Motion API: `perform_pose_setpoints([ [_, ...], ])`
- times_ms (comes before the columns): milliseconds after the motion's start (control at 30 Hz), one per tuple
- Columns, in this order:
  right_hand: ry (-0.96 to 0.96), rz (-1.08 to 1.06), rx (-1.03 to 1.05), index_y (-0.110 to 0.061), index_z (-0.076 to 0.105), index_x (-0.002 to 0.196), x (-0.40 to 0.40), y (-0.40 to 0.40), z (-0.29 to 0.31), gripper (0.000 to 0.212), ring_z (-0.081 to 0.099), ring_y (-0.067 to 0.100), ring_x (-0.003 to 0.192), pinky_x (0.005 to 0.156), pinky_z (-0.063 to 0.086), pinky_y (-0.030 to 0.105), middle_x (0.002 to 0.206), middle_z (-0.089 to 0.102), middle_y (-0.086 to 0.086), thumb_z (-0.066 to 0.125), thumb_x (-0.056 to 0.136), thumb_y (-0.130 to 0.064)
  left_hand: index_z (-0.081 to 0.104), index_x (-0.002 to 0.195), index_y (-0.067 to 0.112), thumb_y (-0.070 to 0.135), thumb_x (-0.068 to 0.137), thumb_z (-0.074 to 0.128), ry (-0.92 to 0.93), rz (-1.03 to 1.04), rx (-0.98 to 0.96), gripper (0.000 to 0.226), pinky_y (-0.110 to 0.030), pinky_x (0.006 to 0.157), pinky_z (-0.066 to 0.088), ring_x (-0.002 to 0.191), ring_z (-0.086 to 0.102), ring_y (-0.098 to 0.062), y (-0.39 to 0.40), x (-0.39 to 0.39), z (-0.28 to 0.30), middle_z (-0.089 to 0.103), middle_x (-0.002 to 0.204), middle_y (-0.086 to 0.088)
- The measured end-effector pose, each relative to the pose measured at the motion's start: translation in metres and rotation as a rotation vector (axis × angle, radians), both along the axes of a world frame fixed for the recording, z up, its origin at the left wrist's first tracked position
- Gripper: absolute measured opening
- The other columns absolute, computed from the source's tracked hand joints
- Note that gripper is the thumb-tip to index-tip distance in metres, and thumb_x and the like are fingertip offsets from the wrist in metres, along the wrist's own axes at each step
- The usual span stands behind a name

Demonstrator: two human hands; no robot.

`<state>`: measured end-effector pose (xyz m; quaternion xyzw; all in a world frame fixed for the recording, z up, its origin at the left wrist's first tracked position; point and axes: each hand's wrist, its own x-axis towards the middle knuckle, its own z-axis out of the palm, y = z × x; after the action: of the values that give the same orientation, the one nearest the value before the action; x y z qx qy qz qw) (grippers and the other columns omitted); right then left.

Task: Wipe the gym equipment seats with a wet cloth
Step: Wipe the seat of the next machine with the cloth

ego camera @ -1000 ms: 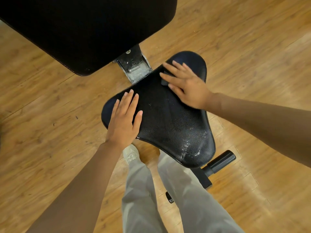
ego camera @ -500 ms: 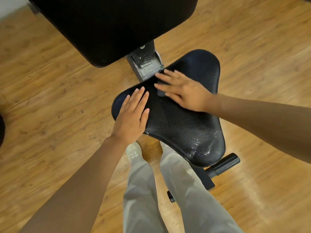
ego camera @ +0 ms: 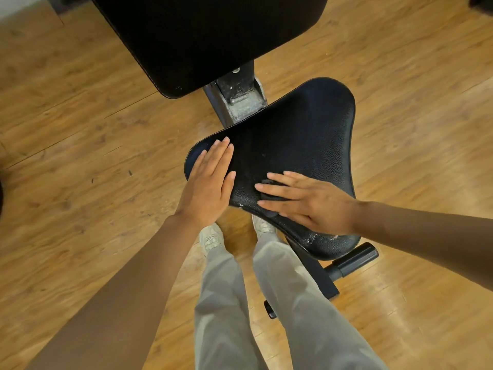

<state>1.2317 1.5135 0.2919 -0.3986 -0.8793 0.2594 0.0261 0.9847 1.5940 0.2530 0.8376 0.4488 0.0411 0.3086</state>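
The bench seat pad [ego camera: 293, 145] sits at centre frame, below the backrest pad [ego camera: 208, 36] at 12 o'clock. The right hand [ego camera: 312, 201], fingers flat, presses a small dark cloth [ego camera: 268, 196], now swept from the pad's far edge to its 6 o'clock edge. The left hand [ego camera: 209, 182] stays flat at 9 o'clock, steadying. White residue [ego camera: 320, 240] near 5 o'clock likely remains.

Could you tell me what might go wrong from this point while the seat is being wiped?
The dark cloth is small and mostly hidden under the flat right hand, so it could slip out and bare fingers would rub the seat. White flecks near the seat's narrow end may be missed. The left hand rests at the seat's edge and could slide off.
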Motion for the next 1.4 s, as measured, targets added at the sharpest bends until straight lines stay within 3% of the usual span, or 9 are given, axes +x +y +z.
perform_pose_setpoints([
  [133,-0.009,-0.009,0.005,-0.017,0.052,0.145,0.000,0.028,-0.006,0.042,0.027,0.029,0.149,0.122,0.024,0.047,0.160,0.034,0.007,0.041,0.105,-0.026,0.028,0.154,0.006,0.035,0.103,0.023,-0.021,0.005,-0.001,0.058,-0.029,0.124,0.001,0.152,0.015,-0.019,-0.001,0.000,-0.002,0.023,0.163,-0.007],
  [300,-0.119,-0.444,0.010,-0.008,0.051,0.144,-0.017,0.091,-0.023,0.048,0.030,0.039,0.146,0.121,0.022,0.051,0.158,0.034,0.017,0.035,0.104,-0.028,0.028,0.154,0.006,0.032,0.104,0.024,-0.029,0.019,0.016,0.056,-0.023,0.122,-0.004,0.151,0.016,-0.019,-0.003,-0.001,-0.003,0.024,0.162,-0.007],
  [433,-0.141,-0.669,0.043,-0.008,0.045,0.148,-0.051,0.070,-0.023,0.048,0.024,0.040,0.148,0.122,0.018,0.050,0.160,0.030,0.016,0.036,0.104,-0.024,0.029,0.154,0.005,0.029,0.104,0.025,-0.042,0.010,0.020,0.055,-0.023,0.122,-0.004,0.151,0.015,-0.017,-0.003,-0.005,-0.004,0.024,0.162,-0.008],
  [567,-0.142,-0.515,0.076,-0.015,0.047,0.148,-0.073,0.007,-0.013,0.047,0.026,0.034,0.149,0.123,0.019,0.045,0.160,0.032,0.012,0.036,0.103,-0.024,0.028,0.154,0.006,0.027,0.106,0.027,-0.043,-0.015,0.019,0.053,-0.022,0.122,-0.004,0.151,0.014,-0.017,0.000,-0.010,-0.003,0.023,0.163,-0.007],
  [733,-0.195,-0.360,0.107,-0.018,0.044,0.150,-0.063,-0.037,-0.006,0.055,0.024,0.032,0.150,0.123,0.019,0.044,0.161,0.030,0.010,0.059,0.097,-0.015,0.024,0.156,0.009,0.022,0.107,0.033,-0.038,-0.055,0.004,0.051,-0.020,0.120,-0.009,0.152,0.008,-0.016,0.002,-0.019,-0.001,0.017,0.164,-0.005],
  [1000,-0.220,-0.558,0.087,-0.015,0.049,0.147,-0.066,0.020,-0.014,0.048,0.031,0.034,0.147,0.122,0.019,0.044,0.159,0.033,0.013,0.033,0.104,-0.030,0.019,0.156,0.008,0.020,0.108,0.031,-0.026,-0.056,-0.010,0.051,-0.028,0.122,-0.006,0.153,0.003,-0.017,-0.001,-0.016,0.000,0.012,0.165,-0.006],
  [1200,-0.244,-0.798,0.122,-0.015,0.045,0.149,-0.094,0.011,-0.017,0.045,0.025,0.037,0.149,0.122,0.011,0.044,0.161,0.030,0.013,0.046,0.105,-0.019,0.016,0.157,0.009,0.022,0.108,0.030,0.013,-0.080,-0.024,0.052,-0.032,0.124,-0.004,0.153,0.000,-0.016,0.001,-0.018,0.003,0.007,0.166,-0.004],
  [1333,-0.252,-0.669,0.213,-0.016,0.045,0.149,-0.111,-0.042,-0.017,0.055,0.028,0.035,0.148,0.122,0.019,0.046,0.159,0.034,0.010,0.059,0.096,-0.009,0.015,0.157,0.009,0.020,0.108,0.029,-0.013,-0.083,-0.039,0.052,-0.028,0.121,-0.007,0.153,-0.001,-0.015,0.001,-0.020,0.002,0.008,0.166,-0.004],
  [1400,-0.318,-0.606,0.240,-0.016,0.040,0.152,-0.112,-0.057,-0.016,0.065,0.027,0.036,0.148,0.123,0.016,0.045,0.161,0.031,0.010,0.055,0.090,-0.001,0.015,0.157,0.010,0.020,0.108,0.029,-0.022,-0.106,-0.045,0.051,-0.025,0.120,-0.009,0.152,-0.002,-0.014,0.003,-0.023,0.001,0.008,0.166,-0.003],
])
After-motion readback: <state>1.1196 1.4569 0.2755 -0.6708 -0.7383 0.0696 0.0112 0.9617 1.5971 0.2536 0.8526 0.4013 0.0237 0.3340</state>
